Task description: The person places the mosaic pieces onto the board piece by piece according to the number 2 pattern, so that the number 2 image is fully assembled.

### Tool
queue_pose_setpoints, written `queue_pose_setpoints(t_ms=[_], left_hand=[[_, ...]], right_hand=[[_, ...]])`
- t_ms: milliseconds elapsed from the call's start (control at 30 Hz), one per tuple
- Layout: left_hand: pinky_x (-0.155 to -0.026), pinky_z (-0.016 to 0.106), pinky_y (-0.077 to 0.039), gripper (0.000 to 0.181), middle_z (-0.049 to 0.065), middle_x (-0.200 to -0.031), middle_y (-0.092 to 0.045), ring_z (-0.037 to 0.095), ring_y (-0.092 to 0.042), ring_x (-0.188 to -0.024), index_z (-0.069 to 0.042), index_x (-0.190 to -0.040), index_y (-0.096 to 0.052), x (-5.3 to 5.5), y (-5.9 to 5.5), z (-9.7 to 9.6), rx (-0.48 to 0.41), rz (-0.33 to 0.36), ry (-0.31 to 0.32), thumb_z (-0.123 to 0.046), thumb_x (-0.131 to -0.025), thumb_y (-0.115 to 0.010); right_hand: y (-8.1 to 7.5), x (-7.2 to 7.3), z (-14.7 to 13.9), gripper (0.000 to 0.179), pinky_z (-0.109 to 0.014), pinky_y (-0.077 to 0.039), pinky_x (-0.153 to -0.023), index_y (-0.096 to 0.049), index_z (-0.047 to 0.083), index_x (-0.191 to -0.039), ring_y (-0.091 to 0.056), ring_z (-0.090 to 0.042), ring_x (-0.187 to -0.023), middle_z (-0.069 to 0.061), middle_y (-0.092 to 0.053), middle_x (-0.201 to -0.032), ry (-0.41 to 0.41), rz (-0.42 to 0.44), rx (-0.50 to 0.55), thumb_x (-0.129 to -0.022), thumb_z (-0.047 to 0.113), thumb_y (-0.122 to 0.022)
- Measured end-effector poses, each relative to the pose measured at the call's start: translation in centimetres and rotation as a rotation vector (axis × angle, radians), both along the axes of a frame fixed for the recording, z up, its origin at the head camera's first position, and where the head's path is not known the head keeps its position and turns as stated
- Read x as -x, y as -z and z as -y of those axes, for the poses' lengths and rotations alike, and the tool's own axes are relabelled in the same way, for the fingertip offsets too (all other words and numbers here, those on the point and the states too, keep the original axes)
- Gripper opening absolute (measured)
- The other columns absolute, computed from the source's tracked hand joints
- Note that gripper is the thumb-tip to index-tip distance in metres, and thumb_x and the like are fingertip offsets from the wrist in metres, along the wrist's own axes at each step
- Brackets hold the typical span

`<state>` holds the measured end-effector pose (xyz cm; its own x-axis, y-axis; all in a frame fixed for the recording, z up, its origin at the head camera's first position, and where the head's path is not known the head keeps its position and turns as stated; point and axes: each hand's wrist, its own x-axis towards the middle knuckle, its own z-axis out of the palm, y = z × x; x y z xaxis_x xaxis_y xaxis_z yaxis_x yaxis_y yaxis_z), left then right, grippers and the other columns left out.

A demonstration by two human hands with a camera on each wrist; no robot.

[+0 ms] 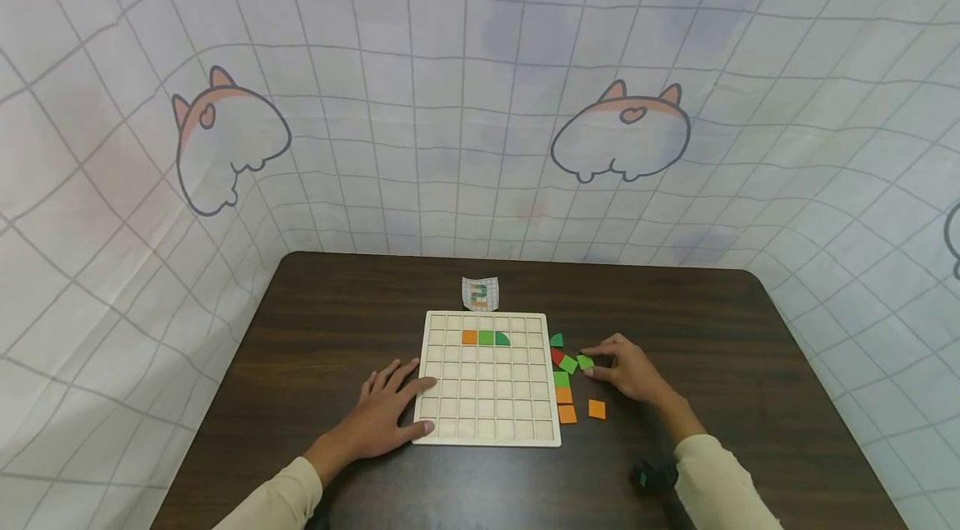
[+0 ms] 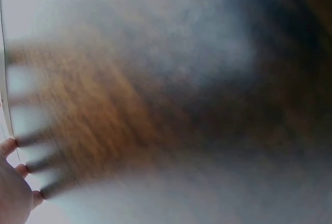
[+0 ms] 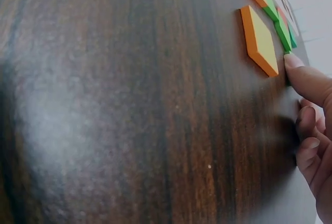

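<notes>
A pale square grid board (image 1: 487, 409) lies on the dark table, with an orange square tile (image 1: 469, 337), a green square tile (image 1: 486, 337) and a green quarter-round tile (image 1: 502, 338) side by side in one upper row. My left hand (image 1: 378, 417) rests at the board's left edge, fingers spread and thumb over the rim. Right of the board, my right hand (image 1: 630, 370) pinches a light green square tile (image 1: 585, 362) between thumb and fingers. In the right wrist view the thumb (image 3: 306, 79) shows at the tile, which is mostly hidden there.
Beside the board's right edge lie a green quarter-round tile (image 1: 557, 340), a red tile (image 1: 557, 356), green tiles (image 1: 568, 365) and orange tiles (image 1: 567, 414). One orange square (image 1: 597, 409) lies apart. A small printed card (image 1: 480, 294) sits behind the board. A black object (image 1: 652, 476) is near the right sleeve.
</notes>
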<state>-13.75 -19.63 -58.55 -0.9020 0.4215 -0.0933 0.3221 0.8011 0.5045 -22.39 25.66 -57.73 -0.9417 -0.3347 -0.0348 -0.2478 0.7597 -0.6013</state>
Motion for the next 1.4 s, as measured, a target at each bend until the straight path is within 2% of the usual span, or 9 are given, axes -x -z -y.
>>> queue_pose_setpoints(t_ms=[300, 700, 900, 1067, 1200, 1400], left_hand=[[-0.111, 0.075, -0.014, 0.068, 0.008, -0.167, -0.022, 0.043, -0.016, -0.153, -0.034, -0.151, -0.044, -0.1, -0.3, -0.1, -0.007, 0.009, -0.002, -0.064, -0.093, -0.059], [-0.111, 0.075, -0.014, 0.068, 0.009, -0.166, -0.023, 0.044, -0.017, -0.152, -0.032, -0.151, -0.045, -0.2, -0.4, -0.1, -0.02, 0.006, 0.0, -0.061, -0.093, -0.061], [-0.111, 0.075, -0.014, 0.068, 0.009, -0.166, -0.023, 0.044, -0.017, -0.152, -0.033, -0.151, -0.044, -0.1, -0.4, -0.1, -0.023, 0.006, 0.001, -0.062, -0.092, -0.061], [-0.112, 0.075, -0.014, 0.068, 0.008, -0.167, -0.022, 0.044, -0.016, -0.152, -0.033, -0.152, -0.044, -0.1, -0.5, 0.0, -0.025, 0.009, -0.001, -0.063, -0.093, -0.06], [-0.112, 0.075, -0.014, 0.068, 0.008, -0.167, -0.022, 0.044, -0.016, -0.152, -0.033, -0.151, -0.044, -0.2, -0.5, -0.1, -0.027, 0.011, -0.001, -0.063, -0.093, -0.06], [-0.111, 0.075, -0.014, 0.068, 0.008, -0.167, -0.022, 0.044, -0.016, -0.152, -0.033, -0.151, -0.044, -0.2, -0.5, -0.1, -0.021, 0.005, -0.003, -0.062, -0.093, -0.061]], right_hand=[[0.1, -0.3, 0.1, 0.027, -0.026, -0.04, -0.065, -0.073, 0.011, -0.115, -0.046, -0.014, -0.073, -0.008, -0.059, -0.103, 0.031, -0.014, 0.005, -0.09, 0.019, -0.077], [0.7, -0.6, 0.3, 0.026, -0.028, -0.042, -0.069, -0.071, 0.012, -0.117, -0.047, -0.013, -0.077, -0.009, -0.059, -0.113, 0.056, -0.068, 0.005, -0.092, 0.021, -0.075], [0.5, -0.7, 0.3, 0.03, -0.027, -0.047, -0.059, -0.062, 0.008, -0.124, -0.052, -0.012, -0.061, -0.013, -0.062, -0.118, 0.077, -0.032, 0.081, -0.098, 0.022, -0.067], [0.3, -0.8, 0.5, 0.031, -0.027, -0.049, -0.054, -0.057, 0.008, -0.127, -0.053, -0.012, -0.054, -0.013, -0.063, -0.108, 0.094, -0.015, 0.144, -0.1, 0.02, -0.065], [0.1, -0.8, 0.8, 0.03, -0.027, -0.049, -0.053, -0.058, 0.008, -0.125, -0.053, -0.012, -0.054, -0.009, -0.059, -0.097, 0.106, -0.02, 0.167, -0.098, 0.018, -0.067], [-0.5, -0.7, 1.8, 0.029, -0.028, -0.049, -0.051, -0.062, 0.009, -0.122, -0.053, -0.012, -0.053, -0.008, -0.057, -0.093, 0.097, -0.019, 0.237, -0.095, 0.016, -0.071]])
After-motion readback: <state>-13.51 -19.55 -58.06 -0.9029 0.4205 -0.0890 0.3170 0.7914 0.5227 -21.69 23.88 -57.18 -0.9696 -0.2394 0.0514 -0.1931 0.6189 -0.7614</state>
